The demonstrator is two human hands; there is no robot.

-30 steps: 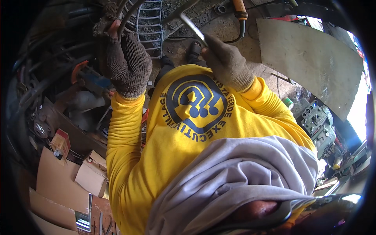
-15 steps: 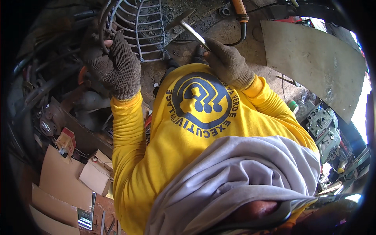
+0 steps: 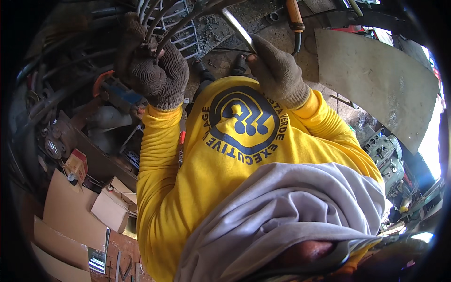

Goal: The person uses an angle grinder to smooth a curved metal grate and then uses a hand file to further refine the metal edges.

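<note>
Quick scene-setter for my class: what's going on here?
A person in a yellow top handles a barred metal frame. The gloved left grip is closed around its curved bars; the gloved right grip holds a hammer, angled toward the frame. Whether the hammer touches it is unclear. An orange-handled tool lies beyond the right grip.

Before you, your left hand (image 3: 159, 77) is at the frame (image 3: 172, 33), your right hand (image 3: 279, 73) on the hammer (image 3: 238, 29). Rightward, the sheet (image 3: 378, 82) lies ahead of the machine (image 3: 387, 157); leftward, the box (image 3: 110, 209) sits beside the cardboard (image 3: 70, 207).
</note>
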